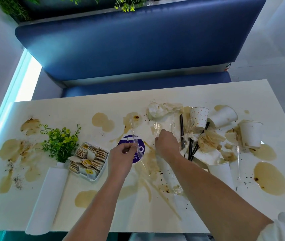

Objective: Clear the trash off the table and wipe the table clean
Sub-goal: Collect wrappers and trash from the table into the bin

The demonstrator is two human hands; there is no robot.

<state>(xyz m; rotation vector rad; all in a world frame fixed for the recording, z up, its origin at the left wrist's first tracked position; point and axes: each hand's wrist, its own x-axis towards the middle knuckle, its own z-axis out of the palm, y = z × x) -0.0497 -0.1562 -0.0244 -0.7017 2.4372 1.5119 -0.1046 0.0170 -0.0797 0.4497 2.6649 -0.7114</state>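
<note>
The white table (103, 206) is covered in brown stains. My left hand (123, 153) pinches a clear plastic wrapper (135, 138) over a purple round sticker (139, 153). My right hand (166, 145) grips another clear plastic piece (164, 126) near the table's middle. To its right lies a heap of trash: a dotted paper cup (199, 117), white paper cups (223, 116) (251, 134), black straws (193, 148) and crumpled stained napkins (209, 140). A crumpled tissue (159, 110) lies behind my right hand.
A white vase with green plant (60, 143) stands at the left, next to a white tray of sugar packets (87, 159). A tall white holder (48, 197) lies at the front left. A blue padded bench (138, 49) runs behind the table.
</note>
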